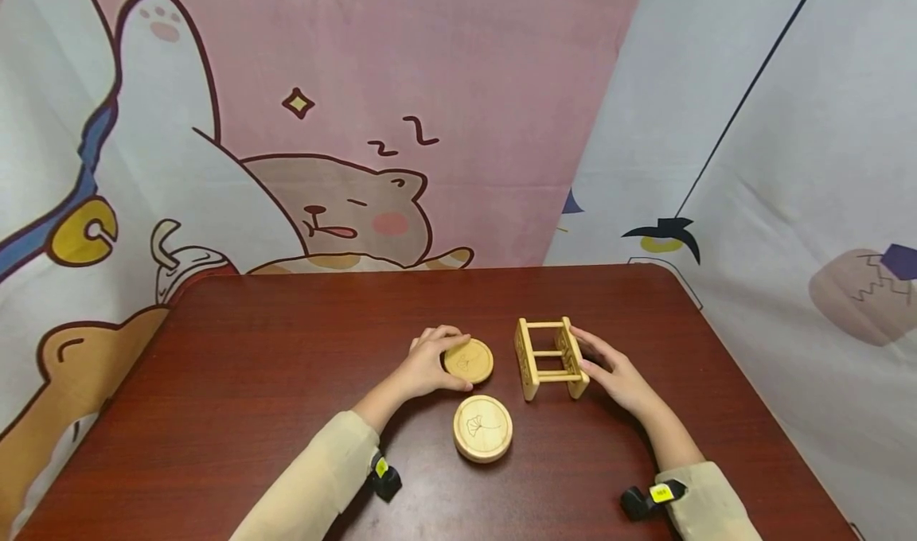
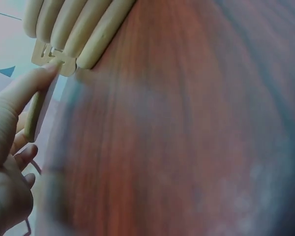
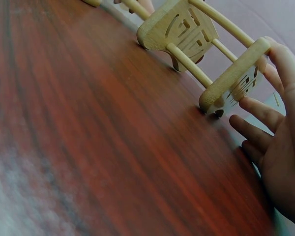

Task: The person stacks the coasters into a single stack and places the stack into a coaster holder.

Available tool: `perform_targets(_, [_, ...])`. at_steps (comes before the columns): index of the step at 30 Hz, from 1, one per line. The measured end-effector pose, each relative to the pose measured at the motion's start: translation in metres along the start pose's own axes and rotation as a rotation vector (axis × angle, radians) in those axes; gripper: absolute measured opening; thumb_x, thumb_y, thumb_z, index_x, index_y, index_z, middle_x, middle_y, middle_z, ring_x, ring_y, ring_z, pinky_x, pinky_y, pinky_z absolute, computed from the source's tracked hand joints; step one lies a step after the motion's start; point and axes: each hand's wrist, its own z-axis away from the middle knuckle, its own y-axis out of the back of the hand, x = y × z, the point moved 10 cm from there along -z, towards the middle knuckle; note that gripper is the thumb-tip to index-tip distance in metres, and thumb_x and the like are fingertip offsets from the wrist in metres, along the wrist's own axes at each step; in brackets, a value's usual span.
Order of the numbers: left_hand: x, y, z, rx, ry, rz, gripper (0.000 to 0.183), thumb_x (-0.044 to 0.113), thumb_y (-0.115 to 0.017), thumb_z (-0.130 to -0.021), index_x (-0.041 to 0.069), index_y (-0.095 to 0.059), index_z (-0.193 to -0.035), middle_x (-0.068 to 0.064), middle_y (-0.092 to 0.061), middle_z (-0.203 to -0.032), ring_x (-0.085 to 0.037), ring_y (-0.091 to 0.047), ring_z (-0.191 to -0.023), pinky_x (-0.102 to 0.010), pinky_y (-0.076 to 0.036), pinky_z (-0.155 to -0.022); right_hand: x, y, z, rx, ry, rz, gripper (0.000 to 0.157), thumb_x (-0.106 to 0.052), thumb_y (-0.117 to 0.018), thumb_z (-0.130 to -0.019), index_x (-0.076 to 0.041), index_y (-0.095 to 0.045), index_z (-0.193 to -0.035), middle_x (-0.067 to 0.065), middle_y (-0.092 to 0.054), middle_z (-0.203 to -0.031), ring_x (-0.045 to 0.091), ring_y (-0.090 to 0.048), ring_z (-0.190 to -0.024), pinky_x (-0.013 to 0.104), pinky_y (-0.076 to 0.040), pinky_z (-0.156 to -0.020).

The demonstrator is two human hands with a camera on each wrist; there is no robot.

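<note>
Nearest on the table (image 1: 215, 398), the disc stack (image 1: 483, 428), approx. five high per the L wrist view, nobody touching it. Just beyond, L hand (image 1: 430, 366) pinches a single disc (image 1: 471, 360), thumb one side, fingers t'other; whether it's fully off the table, can't tell. Off to the R, R hand (image 1: 620, 378), fingers fairly straight, touches the R side of the wooden rack (image 1: 526, 358), which stands upright, no discs in it. Prob. the disc-handling step, rack being steadied; next move likely needs a firm pinch, disc lined up w/ the rack's gap.
</note>
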Motion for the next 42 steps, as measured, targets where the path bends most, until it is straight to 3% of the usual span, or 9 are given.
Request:
perform_targets(18, [0.028, 0.026, 0.009, 0.046, -0.055, 0.065, 0.08, 0.03, -0.091, -0.06, 0.005, -0.06, -0.129, -0.002, -0.053, -0.125, -0.024, -0.043, -0.114, -0.044, -0.03, -0.091, -0.001, 0.001, -0.003, -0.002, 0.015, 0.004, 0.052, -0.004, -0.052, -0.097, -0.005, -0.037, -0.147, 0.02, -0.041, -0.143, -0.004, -0.04, -0.122, 0.019, -0.036, -0.095])
perform_targets(42, [0.066, 0.014, 0.039, -0.02, -0.148, 0.09, 0.084, 0.034, -0.091, -0.057, 0.009, -0.06, -0.13, 0.005, -0.052, -0.126, -0.015, -0.042, -0.114, -0.042, -0.031, -0.092, 0.003, 0.0, 0.0, -0.002, 0.003, -0.008, 0.053, -0.003, -0.052, -0.097, -0.004, -0.036, -0.147, 0.022, -0.039, -0.144, -0.003, -0.039, -0.123, 0.017, -0.035, -0.094])
